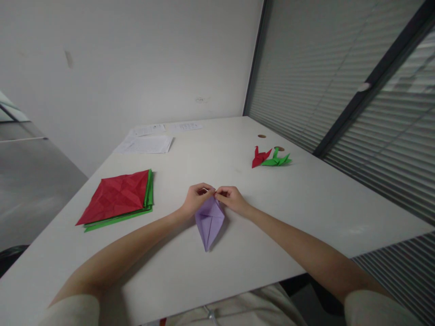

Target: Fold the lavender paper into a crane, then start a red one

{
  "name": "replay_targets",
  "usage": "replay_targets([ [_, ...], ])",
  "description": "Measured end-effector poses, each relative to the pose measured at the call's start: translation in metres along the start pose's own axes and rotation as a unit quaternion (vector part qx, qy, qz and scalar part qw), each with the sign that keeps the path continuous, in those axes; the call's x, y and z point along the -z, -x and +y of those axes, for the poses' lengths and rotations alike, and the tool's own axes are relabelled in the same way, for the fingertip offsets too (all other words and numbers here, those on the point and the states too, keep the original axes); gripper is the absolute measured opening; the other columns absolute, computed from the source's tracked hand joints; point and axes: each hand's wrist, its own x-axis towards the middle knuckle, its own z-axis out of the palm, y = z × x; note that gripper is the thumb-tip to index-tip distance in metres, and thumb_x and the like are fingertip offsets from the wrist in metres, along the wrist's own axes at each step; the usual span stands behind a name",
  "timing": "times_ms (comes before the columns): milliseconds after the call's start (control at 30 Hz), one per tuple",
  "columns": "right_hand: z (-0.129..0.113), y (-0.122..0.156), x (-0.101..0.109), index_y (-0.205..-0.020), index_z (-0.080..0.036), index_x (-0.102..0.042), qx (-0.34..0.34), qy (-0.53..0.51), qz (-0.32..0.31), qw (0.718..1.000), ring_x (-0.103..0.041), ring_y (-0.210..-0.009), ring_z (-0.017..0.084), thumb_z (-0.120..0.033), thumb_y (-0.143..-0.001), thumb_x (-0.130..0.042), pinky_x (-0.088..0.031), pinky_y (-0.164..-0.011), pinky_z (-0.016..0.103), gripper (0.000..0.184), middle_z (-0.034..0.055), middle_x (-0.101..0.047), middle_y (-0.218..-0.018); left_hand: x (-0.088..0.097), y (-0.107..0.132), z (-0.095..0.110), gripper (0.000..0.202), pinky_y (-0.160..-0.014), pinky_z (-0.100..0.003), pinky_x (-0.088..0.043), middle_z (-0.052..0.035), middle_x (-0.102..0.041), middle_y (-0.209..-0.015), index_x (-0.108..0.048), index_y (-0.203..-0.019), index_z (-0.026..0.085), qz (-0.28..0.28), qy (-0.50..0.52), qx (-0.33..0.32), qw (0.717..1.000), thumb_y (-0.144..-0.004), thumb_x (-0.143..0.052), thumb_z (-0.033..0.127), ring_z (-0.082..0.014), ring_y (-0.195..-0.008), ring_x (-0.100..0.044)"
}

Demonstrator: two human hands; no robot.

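Observation:
A folded piece of purple origami paper (210,222) lies before me, long and kite-shaped, its lower point towards me and a crease down its middle. My left hand (199,198) pinches its far end between thumb and fingers. Right beside it, my right hand (233,199) grips the same far tip, fingers curled in. The fingertips of both hands nearly meet there and partly cover the tip.
To the left lies a stack of creased red and green paper sheets (118,194). A red paper crane (260,157) and a green paper crane (277,159) stand at the right. Printed papers (147,144) lie at the back left of the white table (204,158). Window blinds (306,81) border the right side.

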Motion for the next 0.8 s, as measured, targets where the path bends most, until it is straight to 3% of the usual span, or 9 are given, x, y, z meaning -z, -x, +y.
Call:
replay_targets([
  [800,0.0003,-0.0005,0.0001,-0.066,-0.016,-0.06,-0.033,-0.046,0.003,0.998,-0.048,-0.054,0.01,-0.044,-0.07,-0.068,-0.039,-0.055,0.025,0.029,-0.0022,-0.055,-0.057,0.0007,-0.0005,0.0018,0.022,-0.057,-0.023,-0.043,-0.0031,-0.066,-0.066,-0.07,-0.07,0.014,0.011,0.017,0.04,0.999,-0.065,-0.073,0.035,-0.0123,-0.06,-0.057],
])
